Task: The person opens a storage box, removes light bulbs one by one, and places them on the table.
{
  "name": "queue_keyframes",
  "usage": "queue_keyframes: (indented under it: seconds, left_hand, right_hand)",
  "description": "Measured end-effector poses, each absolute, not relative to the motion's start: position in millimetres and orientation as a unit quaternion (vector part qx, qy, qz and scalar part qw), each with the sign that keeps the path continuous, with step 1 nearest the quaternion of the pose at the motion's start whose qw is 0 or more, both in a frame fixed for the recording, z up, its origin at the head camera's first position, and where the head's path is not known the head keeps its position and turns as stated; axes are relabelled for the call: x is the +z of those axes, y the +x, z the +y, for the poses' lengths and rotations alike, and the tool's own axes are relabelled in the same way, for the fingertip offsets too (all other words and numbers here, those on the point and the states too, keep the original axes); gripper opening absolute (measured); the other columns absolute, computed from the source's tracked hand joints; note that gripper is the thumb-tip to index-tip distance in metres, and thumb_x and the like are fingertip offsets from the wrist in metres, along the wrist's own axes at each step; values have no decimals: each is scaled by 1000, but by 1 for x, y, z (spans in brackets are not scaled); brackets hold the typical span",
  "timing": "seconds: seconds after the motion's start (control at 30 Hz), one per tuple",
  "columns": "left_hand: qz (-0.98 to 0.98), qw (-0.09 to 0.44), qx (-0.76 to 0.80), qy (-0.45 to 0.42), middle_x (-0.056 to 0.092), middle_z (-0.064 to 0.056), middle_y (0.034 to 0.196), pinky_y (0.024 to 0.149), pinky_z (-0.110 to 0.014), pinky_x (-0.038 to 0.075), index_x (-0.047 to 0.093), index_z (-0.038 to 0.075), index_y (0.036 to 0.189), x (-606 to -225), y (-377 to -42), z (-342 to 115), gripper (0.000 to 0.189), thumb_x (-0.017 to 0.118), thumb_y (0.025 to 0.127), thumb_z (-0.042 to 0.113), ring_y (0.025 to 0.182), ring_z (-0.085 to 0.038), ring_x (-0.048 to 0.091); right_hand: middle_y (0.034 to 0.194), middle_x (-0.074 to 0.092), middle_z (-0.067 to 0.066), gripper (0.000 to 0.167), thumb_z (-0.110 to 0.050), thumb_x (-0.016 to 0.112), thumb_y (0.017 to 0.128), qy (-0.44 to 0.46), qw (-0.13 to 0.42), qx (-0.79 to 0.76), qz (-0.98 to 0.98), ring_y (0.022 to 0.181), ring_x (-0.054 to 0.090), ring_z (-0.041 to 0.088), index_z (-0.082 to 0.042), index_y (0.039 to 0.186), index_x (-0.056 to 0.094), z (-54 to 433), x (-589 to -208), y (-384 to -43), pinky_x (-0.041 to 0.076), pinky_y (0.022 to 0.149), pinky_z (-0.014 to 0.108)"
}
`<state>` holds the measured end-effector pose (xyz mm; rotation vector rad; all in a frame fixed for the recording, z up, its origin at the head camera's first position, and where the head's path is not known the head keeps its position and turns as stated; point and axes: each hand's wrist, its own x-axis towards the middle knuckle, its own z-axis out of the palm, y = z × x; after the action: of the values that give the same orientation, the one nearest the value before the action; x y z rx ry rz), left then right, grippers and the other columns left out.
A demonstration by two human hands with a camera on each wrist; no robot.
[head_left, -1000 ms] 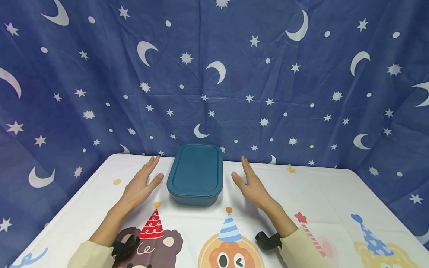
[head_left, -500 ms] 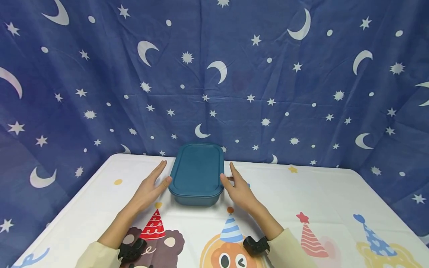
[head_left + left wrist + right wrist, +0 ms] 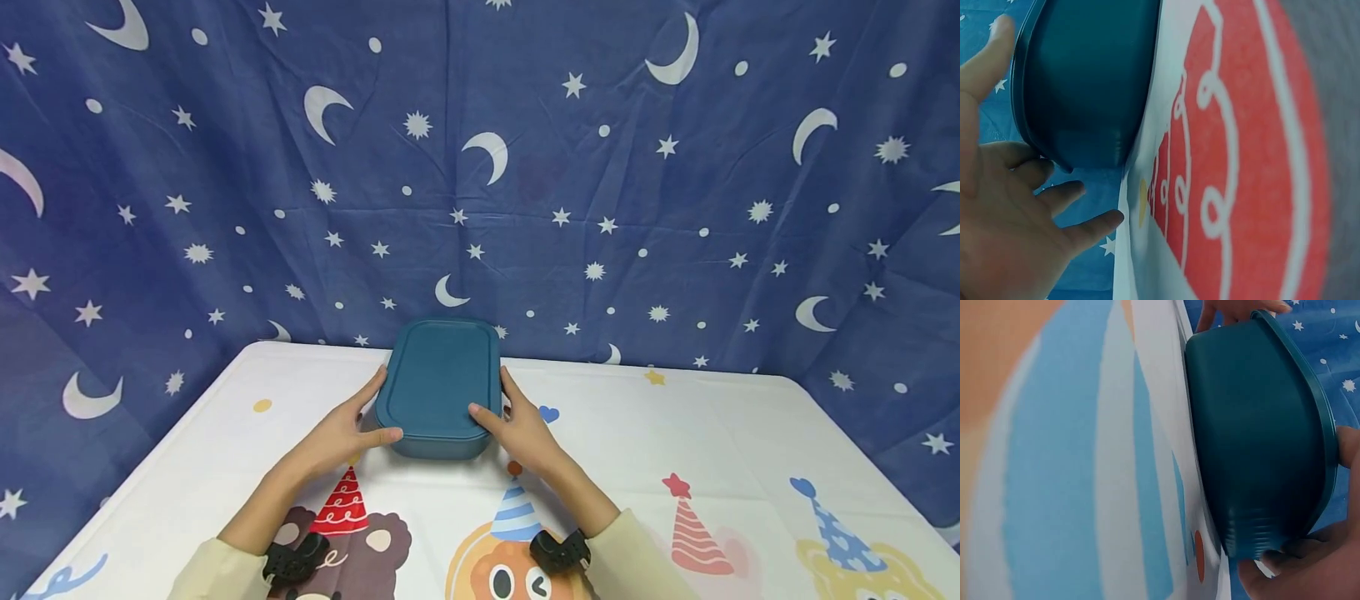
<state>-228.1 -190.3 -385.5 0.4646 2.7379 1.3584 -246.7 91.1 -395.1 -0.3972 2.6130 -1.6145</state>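
Observation:
A dark blue-green rectangular food container point(image 3: 441, 379) with its lid on stands at the table's back edge. At its left side is my left hand point(image 3: 333, 437), thumb at the front-left corner of the lid and fingers at the rim. In the left wrist view, that hand's point(image 3: 1016, 212) lower fingers are spread apart from the container's wall point(image 3: 1091, 87). My right hand point(image 3: 525, 429) grips the right side, its thumb on the lid's front-right corner. In the right wrist view, this hand's point(image 3: 1316, 562) fingers reach along the container's wall point(image 3: 1254, 437) beneath the rim.
A white tablecloth point(image 3: 660, 450) printed with party-hat animals covers the table. Behind it hangs a blue curtain point(image 3: 525, 183) with moons and stars, close to the container's back. Black wrist straps point(image 3: 296, 560) are on both arms.
Both hands have moved inward from either side of the food container and now touch it. The thumbs have come over the lid's front corners. The container has stayed in place.

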Motion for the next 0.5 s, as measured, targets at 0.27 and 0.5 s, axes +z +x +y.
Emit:
queue_keyframes:
  seconds: [0.27, 0.5]
  left_hand:
    - [875, 30, 459, 151, 14, -21, 156, 107, -59, 23, 11, 12, 154, -388, -231, -191, 106, 79, 77, 39, 134, -52, 20]
    - [874, 9, 465, 144, 21, -22, 154, 108, -60, 20, 18, 7, 153, -390, -234, -191, 108, 83, 71, 38, 136, -49, 21]
  right_hand:
    - [158, 15, 10, 94, -51, 63, 88, -111, 19, -516, 849, 140, 22, 35, -16, 155, 7, 88, -394, -245, 27, 109, 51]
    - [157, 15, 12, 93, -52, 62, 88, -121, 1, -495, 860, 142, 17, 32, -13, 154, 8, 87, -393, -244, 22, 111, 53]
